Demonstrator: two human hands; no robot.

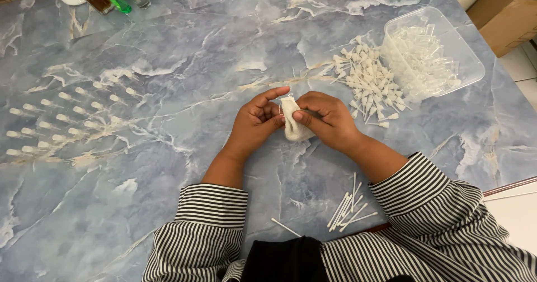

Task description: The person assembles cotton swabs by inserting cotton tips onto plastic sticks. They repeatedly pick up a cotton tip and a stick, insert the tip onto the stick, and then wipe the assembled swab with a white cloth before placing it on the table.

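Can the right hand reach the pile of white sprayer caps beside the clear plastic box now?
Probably yes. The pile of white sprayer caps lies just beyond the right hand with bare table between, but both hands hold a white cloth.

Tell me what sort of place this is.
Probably a home or small-shop work table for hand-assembling small vials: a marble-patterned tabletop, a clear plastic tub of tiny vials, a pile of white caps, and finished vials in rows.

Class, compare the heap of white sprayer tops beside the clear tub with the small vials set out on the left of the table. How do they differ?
The sprayer tops lie jumbled in one heap, touching the clear tub; the vials lie spaced apart in neat rows. The tops are opaque white with thin tubes; the vials look pale and see-through. Both rest on the blue marble table, untouched by either hand.
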